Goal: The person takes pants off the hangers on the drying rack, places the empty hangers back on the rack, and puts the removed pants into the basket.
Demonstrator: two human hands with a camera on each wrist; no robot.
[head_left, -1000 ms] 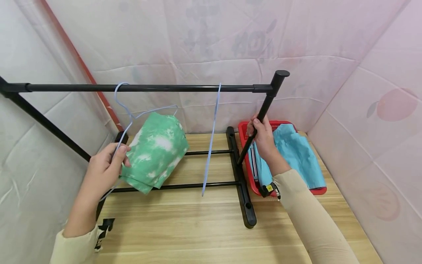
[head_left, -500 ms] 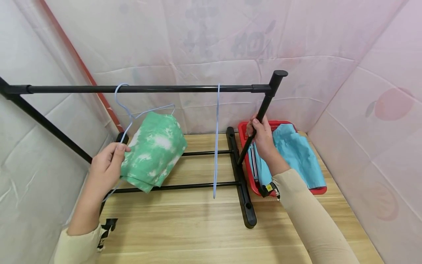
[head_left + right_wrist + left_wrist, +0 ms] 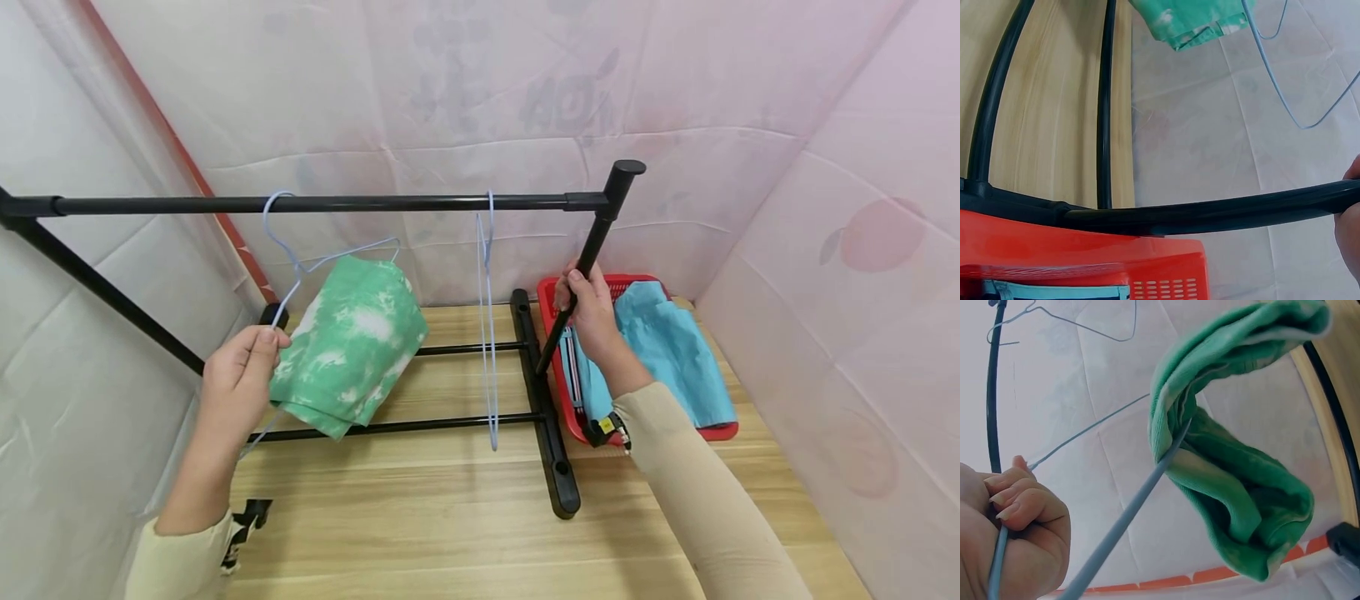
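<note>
My left hand grips the side of a light-blue wire hanger whose hook loops over the black rail of a clothes rack. A green and white tie-dye cloth garment hangs folded over the hanger's lower bar, as the left wrist view also shows. My right hand holds the rack's right upright post, with fingers curled round it. Between the hands a second blue hanger hangs bare from the rail, seen nearly edge-on.
Beyond the rack's right foot stands a red basket with folded light-blue cloth in it. The rack stands on a wood-grain table. Pale printed sheets enclose the back and sides.
The bare hanger has swung and turned on the rail, so both its sides now show. Both hands keep their holds, and the green garment has hardly moved.
</note>
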